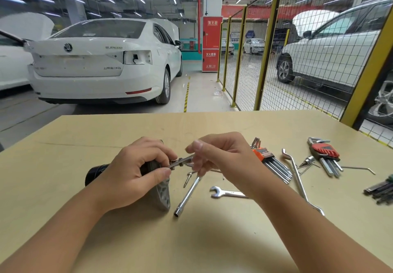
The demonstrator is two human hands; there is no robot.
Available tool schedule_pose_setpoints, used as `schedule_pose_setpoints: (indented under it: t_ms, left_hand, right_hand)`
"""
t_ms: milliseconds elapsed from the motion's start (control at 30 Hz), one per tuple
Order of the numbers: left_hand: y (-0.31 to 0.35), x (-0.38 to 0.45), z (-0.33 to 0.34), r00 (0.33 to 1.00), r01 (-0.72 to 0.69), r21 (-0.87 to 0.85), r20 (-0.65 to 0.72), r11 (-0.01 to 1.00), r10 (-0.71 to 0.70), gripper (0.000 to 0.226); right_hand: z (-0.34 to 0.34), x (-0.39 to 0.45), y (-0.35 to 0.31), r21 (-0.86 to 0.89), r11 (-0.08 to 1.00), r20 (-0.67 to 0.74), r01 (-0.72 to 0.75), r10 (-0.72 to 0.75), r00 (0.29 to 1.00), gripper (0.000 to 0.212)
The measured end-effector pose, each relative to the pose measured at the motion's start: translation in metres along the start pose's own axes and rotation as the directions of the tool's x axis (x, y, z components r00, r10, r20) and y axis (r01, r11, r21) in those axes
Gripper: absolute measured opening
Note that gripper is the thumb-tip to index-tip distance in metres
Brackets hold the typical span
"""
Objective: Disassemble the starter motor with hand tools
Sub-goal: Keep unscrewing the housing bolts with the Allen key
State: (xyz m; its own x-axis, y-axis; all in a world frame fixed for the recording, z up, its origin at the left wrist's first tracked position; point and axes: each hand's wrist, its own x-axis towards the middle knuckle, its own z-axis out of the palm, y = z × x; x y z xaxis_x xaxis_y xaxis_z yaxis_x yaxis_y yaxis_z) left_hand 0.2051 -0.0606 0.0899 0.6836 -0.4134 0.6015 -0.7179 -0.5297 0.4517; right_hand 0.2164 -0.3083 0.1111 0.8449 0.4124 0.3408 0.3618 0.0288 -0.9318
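The starter motor (162, 194) lies on the wooden table (127, 130), its black body pointing left and its grey flange toward me. My left hand (136, 175) is wrapped over the motor and pinches near a small metal fitting (177, 162) on it. My right hand (221, 156) holds an L-shaped socket wrench (187, 196); one arm meets that fitting, the other hangs down to the table.
An open-end spanner (226, 193), a loose bolt (188, 178), an orange hex-key set (270, 161), a red hex-key set (325, 156), a long offset wrench (299, 179), a bit (307, 161) and dark tools (380, 190) lie at the right. Yellow mesh fence (265, 49) stands behind.
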Motion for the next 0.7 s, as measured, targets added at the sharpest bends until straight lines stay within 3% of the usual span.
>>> schedule_pose_setpoints:
  t_ms: [233,400,567,700]
  left_hand:
    - [0.000,0.000,0.001,1.000,0.022,0.001,0.000,1.000,-0.022,0.009]
    - [0.000,0.000,0.002,1.000,0.022,0.008,0.003,1.000,-0.022,0.011]
    - [0.000,0.000,0.001,1.000,0.019,-0.014,-0.005,1.000,-0.019,0.009]
    - [-0.001,0.000,0.000,1.000,-0.004,-0.027,-0.017,1.000,0.003,0.008]
  right_hand:
    - [-0.013,0.001,-0.005,-0.156,0.985,0.096,-0.067,0.083,0.992,0.049]
    - [-0.015,0.001,-0.005,-0.232,0.965,0.134,-0.122,0.156,0.979,0.044]
    - [-0.017,0.001,-0.004,-0.372,0.909,0.087,-0.190,0.238,0.967,0.044]
    - [-0.015,0.000,-0.001,-0.383,0.902,0.047,-0.199,0.234,0.971,0.043]
